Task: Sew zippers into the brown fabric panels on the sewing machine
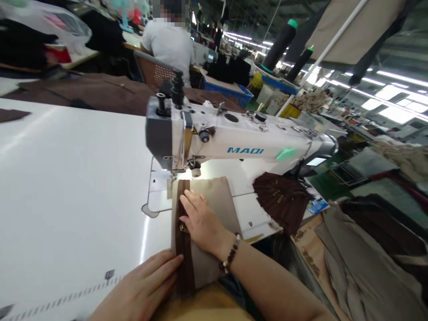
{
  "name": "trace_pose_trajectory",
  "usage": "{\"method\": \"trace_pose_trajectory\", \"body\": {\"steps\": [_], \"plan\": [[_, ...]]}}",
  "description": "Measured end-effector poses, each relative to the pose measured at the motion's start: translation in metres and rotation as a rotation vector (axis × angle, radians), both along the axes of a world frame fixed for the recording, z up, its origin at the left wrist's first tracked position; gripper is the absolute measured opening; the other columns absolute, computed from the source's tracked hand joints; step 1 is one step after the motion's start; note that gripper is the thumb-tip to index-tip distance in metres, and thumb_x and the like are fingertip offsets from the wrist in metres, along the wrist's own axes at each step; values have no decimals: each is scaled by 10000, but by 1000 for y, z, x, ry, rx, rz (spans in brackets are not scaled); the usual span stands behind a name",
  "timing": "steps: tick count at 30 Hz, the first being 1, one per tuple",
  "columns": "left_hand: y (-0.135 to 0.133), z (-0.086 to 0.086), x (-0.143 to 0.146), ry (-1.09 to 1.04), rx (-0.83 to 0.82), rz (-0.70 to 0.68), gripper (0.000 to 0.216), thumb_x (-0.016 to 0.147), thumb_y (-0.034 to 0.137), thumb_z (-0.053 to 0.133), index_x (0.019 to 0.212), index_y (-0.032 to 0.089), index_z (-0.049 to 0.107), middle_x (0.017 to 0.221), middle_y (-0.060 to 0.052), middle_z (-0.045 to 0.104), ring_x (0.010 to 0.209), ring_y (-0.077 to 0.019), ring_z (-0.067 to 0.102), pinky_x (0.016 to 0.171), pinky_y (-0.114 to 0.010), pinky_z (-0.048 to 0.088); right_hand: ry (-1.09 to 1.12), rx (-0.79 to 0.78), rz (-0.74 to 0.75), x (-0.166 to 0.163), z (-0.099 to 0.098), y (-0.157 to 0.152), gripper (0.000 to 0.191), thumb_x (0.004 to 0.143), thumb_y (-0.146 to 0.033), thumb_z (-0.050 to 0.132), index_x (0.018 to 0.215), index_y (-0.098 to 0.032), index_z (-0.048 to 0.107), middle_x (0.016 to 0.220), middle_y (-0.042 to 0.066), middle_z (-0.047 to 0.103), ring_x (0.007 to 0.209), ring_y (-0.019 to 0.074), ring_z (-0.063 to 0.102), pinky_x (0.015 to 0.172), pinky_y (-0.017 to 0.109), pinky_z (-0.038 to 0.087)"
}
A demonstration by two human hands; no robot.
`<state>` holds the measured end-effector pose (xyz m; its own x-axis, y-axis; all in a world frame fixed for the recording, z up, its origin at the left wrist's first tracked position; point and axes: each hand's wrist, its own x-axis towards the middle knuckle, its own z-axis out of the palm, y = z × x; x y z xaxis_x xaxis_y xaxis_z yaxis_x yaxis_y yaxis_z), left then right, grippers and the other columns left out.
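A beige fabric piece (219, 200) with a dark brown zipper strip (183, 243) along its left edge lies under the presser foot (177, 171) of a white sewing machine (240, 140). My right hand (200, 223), with a bead bracelet at the wrist, lies flat on the fabric, its fingertips on the zipper strip. My left hand (147, 285) rests on the table at the near end of the strip, fingers stretched out and touching its edge.
A fan of brown zippers (281, 198) lies right of the machine. Beige and brown fabric pieces (368, 254) are stacked at the right. Brown cloth (96, 91) lies at the table's far edge. A person in a white shirt (170, 44) sits behind.
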<state>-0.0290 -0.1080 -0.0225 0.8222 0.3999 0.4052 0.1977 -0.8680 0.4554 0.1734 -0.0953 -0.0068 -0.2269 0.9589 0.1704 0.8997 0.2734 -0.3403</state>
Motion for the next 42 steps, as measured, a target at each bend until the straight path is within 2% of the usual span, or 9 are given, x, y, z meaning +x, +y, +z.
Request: {"method": "trace_pose_trajectory", "body": {"steps": [3, 6, 11, 19, 25, 28, 32, 36, 42], "plan": [[2, 30, 6, 88, 126, -143, 362, 909, 147, 278, 1006, 193, 624, 1101, -41, 617, 1036, -158, 543, 952, -241, 435, 19, 9, 1, 0, -2, -4, 433, 873, -201, 403, 1296, -110, 385, 1374, 141, 346, 1293, 238, 267, 1056, 480, 256], [1, 45, 11, 107, 158, -121, 420, 916, 113, 217, 891, 135, 636, 1011, -81, 639, 954, -176, 563, 908, -264, 458, 18, 15, 13, 0, -4, -4, 426, 865, -166, 391, 1289, -119, 401, 1371, 137, 356, 1291, 248, 280, 1043, 502, 272], [-7, 36, 12, 63, 141, -50, 434, 919, 100, 198, 824, 113, 621, 1002, -78, 625, 911, -184, 551, 910, -289, 447, 1, 36, 25, 0, -9, -3, 417, 880, -176, 353, 1291, -123, 401, 1377, 113, 357, 1292, 247, 281, 1040, 502, 281], [-7, 18, 12, 101, 59, -102, 263, 882, 103, 337, 920, 116, 597, 1053, -95, 591, 967, -196, 518, 952, -310, 412, -32, 42, 39, 0, -8, -2, 431, 884, -185, 345, 1312, -156, 385, 1377, 76, 365, 1289, 245, 283, 1022, 505, 305], [-6, 26, 9, 97, 18, -100, 268, 905, 110, 335, 841, 111, 595, 1044, -61, 596, 915, -181, 517, 859, -290, 464, -63, 48, 31, 0, -5, -3, 438, 883, -187, 338, 1318, -169, 384, 1379, 52, 365, 1269, 252, 308, 1013, 491, 313], [14, 42, 6, 119, 19, -60, 254, 924, 164, 357, 840, 114, 591, 1049, -52, 590, 895, -161, 525, 822, -269, 478, -96, 47, 42, 1, -6, -3, 436, 888, -197, 333, 1317, -140, 385, 1384, 60, 354, 1271, 257, 300, 1013, 488, 313], [62, 51, 14, 159, 147, 58, 245, 924, 187, 372, 903, 93, 598, 1034, -83, 596, 935, -182, 536, 843, -309, 476, -106, 40, 50, 2, -8, -2, 433, 895, -218, 335, 1319, -143, 383, 1386, 58, 350, 1274, 259, 294, 1008, 490, 319], [100, 36, 30, 241, 252, 57, 217, 894, 176, 445, 1013, 53, 579, 1105, -118, 580, 1043, -208, 517, 942, -346, 425, -116, 36, 47, 2, -8, -2, 441, 893, -205, 331, 1328, -144, 370, 1390, 57, 341, 1272, 261, 299, 995, 497, 335], [110, 15, 34, 245, 248, 77, 272, 909, 202, 413, 1119, 78, 532, 1186, -111, 544, 1103, -212, 489, 981, -371, 387, -158, 43, 54, 2, -7, -1, 455, 888, -195, 337, 1339, -135, 350, 1399, 51, 324, 1278, 259, 289, 1001, 487, 336]]}}
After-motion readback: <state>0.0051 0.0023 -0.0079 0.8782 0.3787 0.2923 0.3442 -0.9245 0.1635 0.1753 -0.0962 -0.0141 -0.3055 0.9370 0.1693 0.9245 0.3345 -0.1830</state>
